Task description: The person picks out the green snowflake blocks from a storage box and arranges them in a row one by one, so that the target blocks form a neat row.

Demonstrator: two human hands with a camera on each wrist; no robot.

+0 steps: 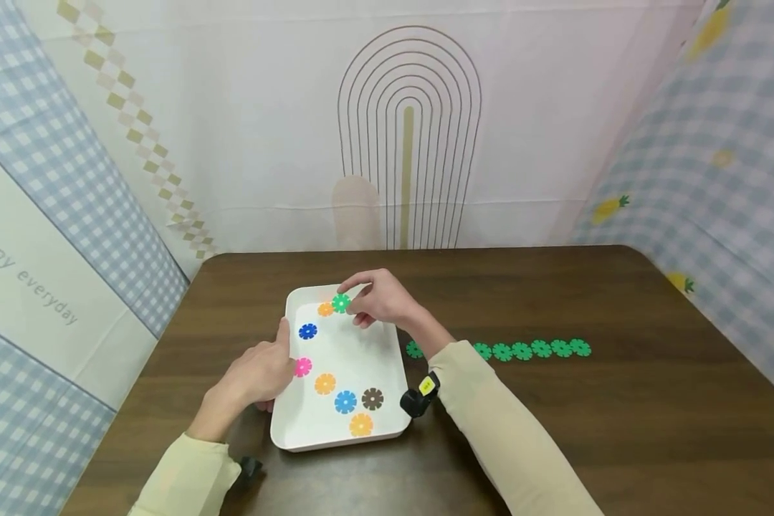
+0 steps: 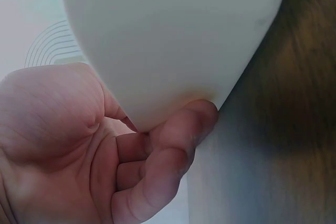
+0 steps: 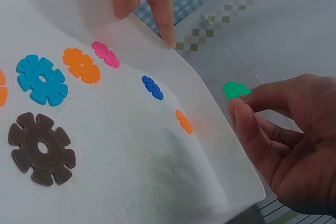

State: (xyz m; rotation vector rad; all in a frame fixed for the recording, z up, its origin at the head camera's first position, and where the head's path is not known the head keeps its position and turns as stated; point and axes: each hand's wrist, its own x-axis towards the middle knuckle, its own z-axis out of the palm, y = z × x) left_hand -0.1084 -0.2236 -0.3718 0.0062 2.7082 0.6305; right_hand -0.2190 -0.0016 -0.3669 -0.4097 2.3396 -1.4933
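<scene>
My right hand (image 1: 385, 297) pinches a green notched plastic disc (image 3: 235, 89) between thumb and forefinger, above the far end of a white tray (image 1: 361, 355). At the tray's left side, my left hand (image 1: 259, 371) grips the wall, with curled fingers (image 2: 181, 129) against the tray's outer side. Inside the tray lie several more notched discs: a dark blue disc (image 1: 307, 331), a pink disc (image 1: 303, 367), a light blue disc (image 1: 345, 402), a brown disc (image 3: 42, 148) and a few orange discs, among them an orange disc (image 1: 325, 384) near the middle.
Right of the tray, several green discs (image 1: 522, 351) lie in a row on the brown wooden table (image 1: 651, 401); the right forearm hides part of this row. A printed cloth (image 1: 264, 129) hangs behind the table, and checked cloth (image 1: 703, 179) hangs at the sides.
</scene>
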